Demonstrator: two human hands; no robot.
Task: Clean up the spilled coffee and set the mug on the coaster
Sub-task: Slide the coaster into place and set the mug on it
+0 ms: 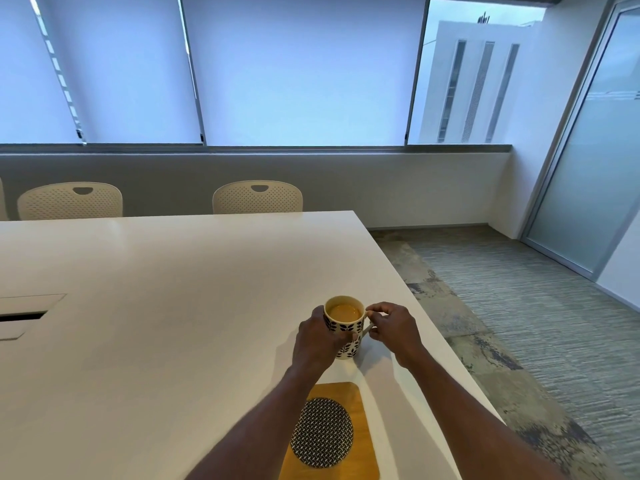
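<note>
A cream mug [346,323] with a dark leaf pattern stands on the white table [173,289] near its right edge, with light brown coffee inside. My left hand [317,339] wraps around the mug's left side. My right hand [393,327] pinches the handle on its right side. Closer to me lies a round black-and-white patterned coaster [322,432] on a yellow wooden board [363,445]. No spilled coffee shows on the table.
Two cream perforated chairs [258,197] [71,200] stand behind the table's far edge. A cable hatch [24,315] is set into the table at the left. The table's right edge drops to carpeted floor [519,323].
</note>
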